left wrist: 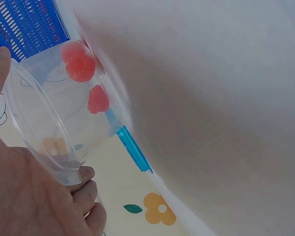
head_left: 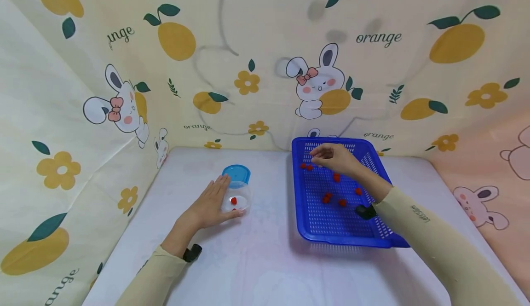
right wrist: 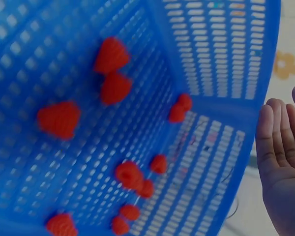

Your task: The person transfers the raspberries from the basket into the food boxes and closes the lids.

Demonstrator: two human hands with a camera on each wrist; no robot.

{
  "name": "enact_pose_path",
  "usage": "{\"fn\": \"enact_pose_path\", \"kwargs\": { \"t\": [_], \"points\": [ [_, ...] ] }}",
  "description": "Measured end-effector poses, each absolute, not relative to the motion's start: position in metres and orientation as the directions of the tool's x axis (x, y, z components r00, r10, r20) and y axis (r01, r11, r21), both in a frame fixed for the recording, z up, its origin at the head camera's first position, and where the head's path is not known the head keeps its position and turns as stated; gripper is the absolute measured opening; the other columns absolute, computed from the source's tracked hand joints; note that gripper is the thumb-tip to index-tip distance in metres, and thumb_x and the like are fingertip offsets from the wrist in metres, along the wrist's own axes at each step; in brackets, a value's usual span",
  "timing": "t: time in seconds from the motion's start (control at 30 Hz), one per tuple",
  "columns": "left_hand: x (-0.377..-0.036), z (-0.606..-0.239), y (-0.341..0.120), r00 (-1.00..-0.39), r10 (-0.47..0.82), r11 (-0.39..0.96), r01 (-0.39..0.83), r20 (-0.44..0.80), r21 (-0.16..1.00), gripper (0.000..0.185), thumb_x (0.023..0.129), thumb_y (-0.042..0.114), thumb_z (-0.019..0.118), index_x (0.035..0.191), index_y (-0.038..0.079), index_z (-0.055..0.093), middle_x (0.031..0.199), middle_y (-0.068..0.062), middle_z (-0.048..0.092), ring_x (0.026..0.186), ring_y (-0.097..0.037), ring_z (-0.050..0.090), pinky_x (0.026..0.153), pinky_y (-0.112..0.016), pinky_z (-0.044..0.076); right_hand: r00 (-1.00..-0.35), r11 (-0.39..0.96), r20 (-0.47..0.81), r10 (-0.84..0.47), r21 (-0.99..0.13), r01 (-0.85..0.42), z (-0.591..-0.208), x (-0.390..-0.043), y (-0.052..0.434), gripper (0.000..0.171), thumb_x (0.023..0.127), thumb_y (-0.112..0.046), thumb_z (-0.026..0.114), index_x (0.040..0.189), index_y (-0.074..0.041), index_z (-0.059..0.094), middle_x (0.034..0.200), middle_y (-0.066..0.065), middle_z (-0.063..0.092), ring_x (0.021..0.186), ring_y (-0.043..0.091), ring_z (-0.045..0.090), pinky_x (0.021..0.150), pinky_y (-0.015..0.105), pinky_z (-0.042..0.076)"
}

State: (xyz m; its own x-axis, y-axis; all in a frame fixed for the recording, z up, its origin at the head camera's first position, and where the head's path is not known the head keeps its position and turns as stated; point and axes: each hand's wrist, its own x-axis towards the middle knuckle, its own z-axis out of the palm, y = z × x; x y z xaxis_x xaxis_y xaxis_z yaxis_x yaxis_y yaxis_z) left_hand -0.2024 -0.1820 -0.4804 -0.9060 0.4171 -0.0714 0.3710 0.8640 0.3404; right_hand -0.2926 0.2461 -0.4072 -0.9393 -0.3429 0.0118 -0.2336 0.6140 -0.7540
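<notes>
My left hand holds a clear plastic tub standing on the table, with the thumb on one side of its rim and the fingers on the other. Red raspberries lie at the bottom of the tub. Just behind it is a round blue lid. My right hand hovers above the back of a blue basket, fingers loosely bent and thumb apart, nothing visible between them. Several more raspberries are scattered over the basket floor, some touching in pairs.
The white table carries the tub on the left and the basket on the right. A printed cloth with rabbits and oranges rises behind the table and along both sides. Raised perforated walls surround the basket floor.
</notes>
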Motion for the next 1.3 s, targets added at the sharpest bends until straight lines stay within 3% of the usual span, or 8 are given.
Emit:
{"fn": "enact_pose_path", "kwargs": {
  "t": [0.17, 0.47, 0.67, 0.8, 1.13, 1.3],
  "points": [
    [-0.203, -0.483, -0.183, -0.905, 0.419, 0.863, 0.375, -0.066, 0.338, 0.123, 0.092, 0.076, 0.066, 0.171, -0.001, 0.011, 0.179, -0.019, 0.013, 0.166, -0.036, 0.010, 0.135, -0.051, 0.008, -0.942, 0.643, 0.004, -0.336, -0.730, -0.233, -0.411, -0.294, 0.261, 0.028, 0.105, -0.023, 0.073, 0.126, -0.004, 0.074, 0.113, 0.013, 0.076, 0.101, 0.030, 0.074, 0.085, 0.032, 0.062],
    [-0.203, -0.482, -0.183, -0.908, 0.414, 0.866, 0.373, -0.060, 0.335, 0.124, 0.091, 0.075, 0.068, 0.171, -0.001, 0.011, 0.179, -0.019, 0.015, 0.166, -0.037, 0.011, 0.134, -0.053, 0.010, -0.929, 0.703, -0.030, -0.370, -0.662, -0.259, -0.419, -0.303, 0.284, 0.019, 0.103, -0.013, 0.074, 0.121, -0.005, 0.076, 0.111, 0.009, 0.076, 0.105, 0.028, 0.072, 0.097, 0.046, 0.061],
    [-0.204, -0.483, -0.183, -0.908, 0.414, 0.863, 0.370, -0.062, 0.343, 0.124, 0.091, 0.076, 0.067, 0.171, -0.001, 0.011, 0.179, -0.019, 0.015, 0.166, -0.036, 0.011, 0.134, -0.052, 0.009, -0.905, 0.732, -0.103, -0.412, -0.628, -0.262, -0.420, -0.304, 0.294, 0.021, 0.102, -0.003, 0.072, 0.120, -0.010, 0.077, 0.122, 0.016, 0.075, 0.110, 0.030, 0.070, 0.098, 0.048, 0.062],
    [-0.203, -0.483, -0.183, -0.907, 0.416, 0.863, 0.370, -0.067, 0.343, 0.124, 0.091, 0.077, 0.066, 0.171, -0.001, 0.011, 0.179, -0.018, 0.014, 0.166, -0.036, 0.011, 0.134, -0.052, 0.008, -0.873, 0.740, -0.143, -0.466, -0.603, -0.296, -0.423, -0.304, 0.297, 0.024, 0.102, 0.001, 0.069, 0.125, -0.005, 0.075, 0.129, 0.021, 0.072, 0.116, 0.034, 0.070, 0.101, 0.049, 0.061],
    [-0.204, -0.484, -0.184, -0.904, 0.423, 0.855, 0.378, -0.057, 0.356, 0.124, 0.091, 0.077, 0.067, 0.171, -0.001, 0.012, 0.179, -0.018, 0.015, 0.166, -0.036, 0.011, 0.134, -0.052, 0.009, -0.805, 0.752, -0.187, -0.563, -0.520, -0.405, -0.429, -0.309, 0.302, 0.022, 0.101, 0.005, 0.069, 0.121, -0.003, 0.074, 0.120, 0.018, 0.073, 0.109, 0.028, 0.070, 0.102, 0.053, 0.060],
    [-0.204, -0.484, -0.184, -0.905, 0.422, 0.855, 0.378, -0.052, 0.355, 0.124, 0.091, 0.075, 0.068, 0.171, -0.001, 0.012, 0.179, -0.019, 0.016, 0.166, -0.037, 0.012, 0.134, -0.053, 0.010, -0.809, 0.776, -0.226, -0.542, -0.504, -0.379, -0.432, -0.318, 0.306, 0.023, 0.101, 0.003, 0.070, 0.122, -0.004, 0.074, 0.119, 0.013, 0.074, 0.109, 0.026, 0.070, 0.102, 0.052, 0.060]
  ]
}}
